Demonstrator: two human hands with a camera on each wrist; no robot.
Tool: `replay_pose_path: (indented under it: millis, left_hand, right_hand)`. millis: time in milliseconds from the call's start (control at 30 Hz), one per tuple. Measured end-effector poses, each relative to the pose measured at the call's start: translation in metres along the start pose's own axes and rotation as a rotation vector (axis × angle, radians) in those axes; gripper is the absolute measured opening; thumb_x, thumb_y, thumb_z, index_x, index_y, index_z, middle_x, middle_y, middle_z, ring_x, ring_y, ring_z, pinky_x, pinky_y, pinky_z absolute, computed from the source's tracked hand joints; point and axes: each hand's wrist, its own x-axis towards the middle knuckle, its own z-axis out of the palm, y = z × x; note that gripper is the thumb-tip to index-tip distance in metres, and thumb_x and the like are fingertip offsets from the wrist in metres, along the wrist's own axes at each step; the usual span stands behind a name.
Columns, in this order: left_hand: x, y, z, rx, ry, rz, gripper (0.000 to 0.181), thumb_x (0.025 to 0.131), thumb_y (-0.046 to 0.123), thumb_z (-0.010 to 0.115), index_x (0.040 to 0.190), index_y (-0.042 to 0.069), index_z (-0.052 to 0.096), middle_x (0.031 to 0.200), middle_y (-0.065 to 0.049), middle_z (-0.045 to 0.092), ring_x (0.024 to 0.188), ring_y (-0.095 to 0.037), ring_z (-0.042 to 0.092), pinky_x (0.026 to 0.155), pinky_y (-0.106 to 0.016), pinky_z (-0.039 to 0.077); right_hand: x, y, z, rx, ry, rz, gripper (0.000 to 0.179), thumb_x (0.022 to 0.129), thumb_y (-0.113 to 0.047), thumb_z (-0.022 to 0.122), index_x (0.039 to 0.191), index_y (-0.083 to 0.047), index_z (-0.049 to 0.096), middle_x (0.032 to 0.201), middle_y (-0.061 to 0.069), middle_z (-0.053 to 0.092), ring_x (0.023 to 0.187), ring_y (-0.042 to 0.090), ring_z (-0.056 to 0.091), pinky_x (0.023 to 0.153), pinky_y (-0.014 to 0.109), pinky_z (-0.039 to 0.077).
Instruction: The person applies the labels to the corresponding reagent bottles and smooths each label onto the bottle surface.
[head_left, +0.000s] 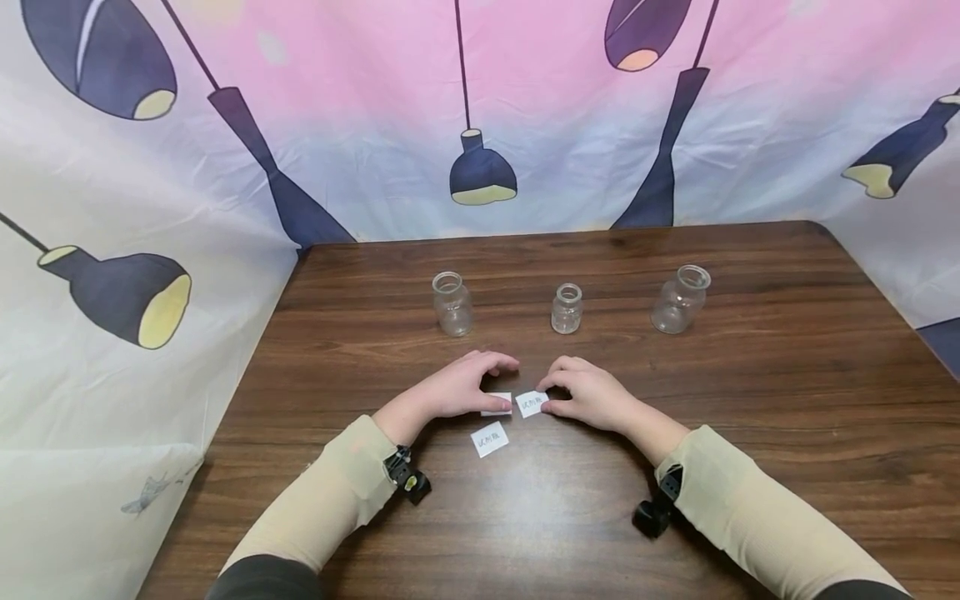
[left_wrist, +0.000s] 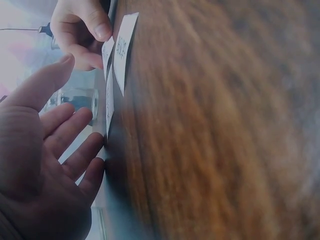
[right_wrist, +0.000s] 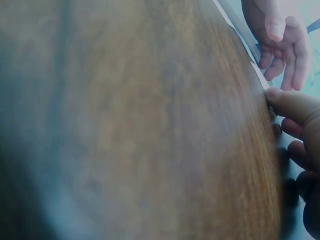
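Three small white paper slips lie close together on the table. The slip (head_left: 532, 404) on the right carries dark handwriting; my right hand (head_left: 592, 395) has its thumb and curled index finger at the slip's right edge, holding it. Beside it, a second slip (head_left: 496, 398) lies partly hidden under the thumb of my left hand (head_left: 459, 387). Whether that thumb touches the paper cannot be told. The left hand's fingers are spread and relaxed, as the left wrist view shows. Nearer to me is the third slip (head_left: 490, 439), also handwritten, with no hand on it.
Beyond the hands stand three clear glass jars without lids: a larger jar (head_left: 453, 310) at left, a small jar (head_left: 566, 312) in the middle, another larger jar (head_left: 678, 303) at right. The brown wooden table (head_left: 787, 375) ends at a printed cloth backdrop (head_left: 390, 125).
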Motion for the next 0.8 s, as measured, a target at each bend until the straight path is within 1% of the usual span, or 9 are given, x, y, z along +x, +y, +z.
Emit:
replay_pose_path:
  millis: [233, 367, 500, 633, 800]
  left_hand:
    - [0.0, 0.002, 0.002, 0.051, 0.022, 0.036, 0.055, 0.08, 0.033, 0.073, 0.127, 0.011, 0.055, 0.124, 0.0, 0.058, 0.114, -0.018, 0.045, 0.097, -0.034, 0.035]
    - [-0.001, 0.004, 0.002, 0.049, 0.024, 0.039, 0.049, 0.081, 0.031, 0.073, 0.122, 0.011, 0.058, 0.119, 0.002, 0.061, 0.11, -0.017, 0.047, 0.095, -0.034, 0.036]
    - [-0.001, 0.005, 0.003, 0.027, 0.031, 0.024, 0.039, 0.082, 0.028, 0.072, 0.116, 0.013, 0.062, 0.109, 0.004, 0.063, 0.103, -0.014, 0.049, 0.09, -0.033, 0.039]
    - [0.0, 0.004, 0.003, -0.021, 0.059, -0.002, 0.031, 0.083, 0.026, 0.072, 0.111, 0.015, 0.063, 0.101, 0.007, 0.063, 0.098, -0.011, 0.051, 0.084, -0.031, 0.041]
    - [0.001, 0.003, 0.003, -0.092, 0.095, -0.016, 0.025, 0.084, 0.021, 0.07, 0.107, 0.014, 0.063, 0.095, 0.007, 0.064, 0.095, -0.01, 0.053, 0.083, -0.03, 0.042]
  right_hand:
    - [-0.002, 0.001, 0.001, 0.078, 0.102, 0.036, 0.02, 0.08, -0.024, 0.075, 0.097, -0.015, 0.071, 0.095, -0.006, 0.056, 0.088, 0.01, 0.055, 0.079, 0.032, 0.045]
    - [0.0, 0.0, 0.0, 0.084, 0.124, 0.035, 0.019, 0.08, -0.024, 0.074, 0.097, -0.014, 0.071, 0.095, -0.006, 0.055, 0.086, 0.01, 0.054, 0.077, 0.031, 0.045]
    - [0.003, -0.002, -0.002, 0.098, 0.142, 0.029, 0.019, 0.081, -0.023, 0.074, 0.097, -0.014, 0.071, 0.093, -0.007, 0.056, 0.081, 0.009, 0.054, 0.072, 0.029, 0.045]
    - [0.006, -0.005, -0.004, 0.106, 0.147, 0.041, 0.018, 0.082, -0.023, 0.073, 0.098, -0.015, 0.07, 0.088, -0.009, 0.056, 0.077, 0.006, 0.053, 0.068, 0.026, 0.045]
    - [0.008, -0.008, -0.005, 0.118, 0.152, 0.065, 0.017, 0.083, -0.021, 0.072, 0.099, -0.015, 0.071, 0.084, -0.011, 0.055, 0.074, 0.005, 0.051, 0.065, 0.025, 0.044]
